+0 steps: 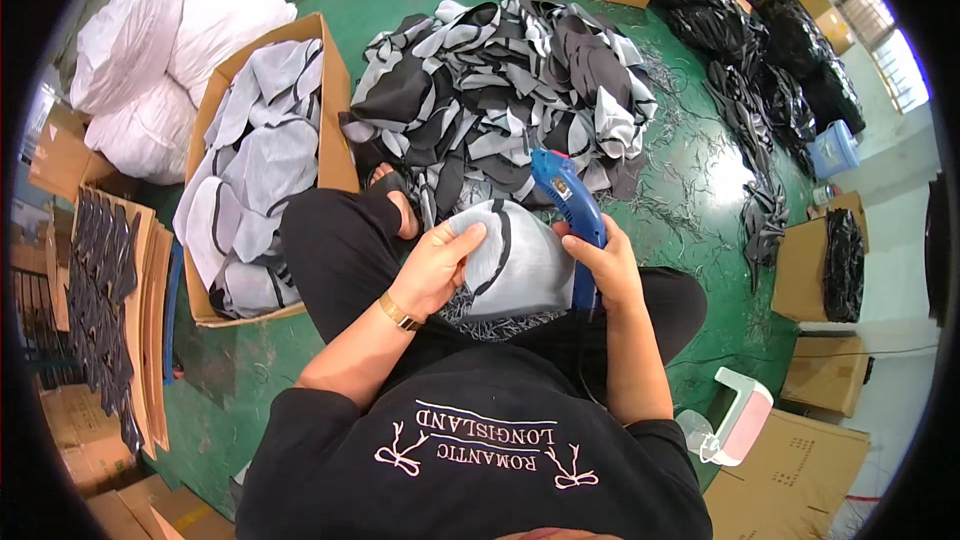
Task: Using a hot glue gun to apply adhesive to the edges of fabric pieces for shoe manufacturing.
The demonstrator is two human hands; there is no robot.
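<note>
My left hand (441, 265) pinches the upper left edge of a light grey fabric piece (530, 270) with a curved black strip along it. In my right hand (608, 265) is a pair of blue electric scissors (568, 190), held upright with the nose pointing away from me and a cord running down from the grip. The fabric's right edge lies against the scissors' handle, close to my right thumb. Below the fabric, thin grey offcuts (500, 326) lie heaped in my lap. Just beyond my hands rises a big pile of grey and black fabric pieces (500, 90).
To the left, a cardboard box (338, 110) holds more grey pieces, with white sacks (140, 70) behind it. Black plastic bags (700, 10) and a blue bin (836, 148) stand at the right. Near my right side are a pink-and-white device (742, 418) and flat cardboard (790, 470).
</note>
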